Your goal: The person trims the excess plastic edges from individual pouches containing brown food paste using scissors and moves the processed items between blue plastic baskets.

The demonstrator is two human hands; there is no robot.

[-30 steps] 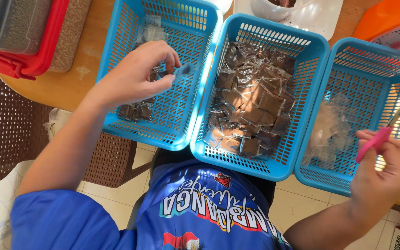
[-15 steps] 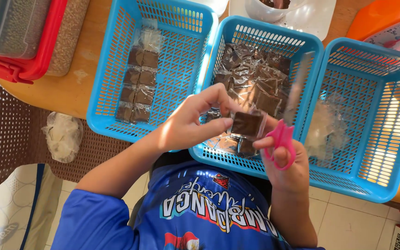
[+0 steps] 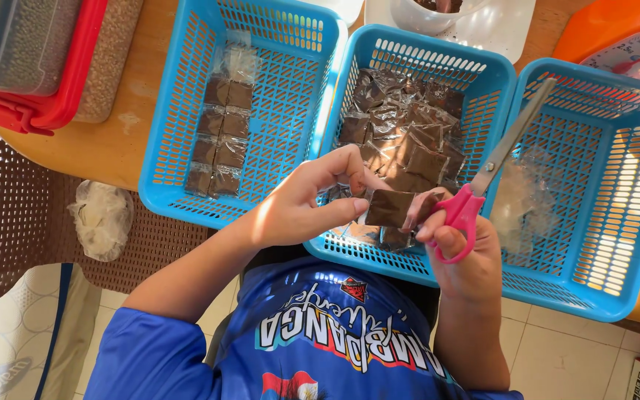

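Over the middle blue basket (image 3: 498,96), both hands meet on one wrapped brown square (image 3: 390,207). Left hand (image 3: 301,207) pinches its left edge, fingers closed on the wrapper. Right hand (image 3: 457,248) grips the other edge while pink-handled scissors (image 3: 483,185) hang on its fingers, blades up and apparently closed. Step looks like trimming or separating a wrapped piece. Next move likely calls for freeing the right fingers, opening the blades and lining them on the wrapper edge. Left basket (image 3: 179,111) holds neat rows of squares; right basket (image 3: 616,222) holds clear scraps. Worktop (image 3: 120,141) wooden.
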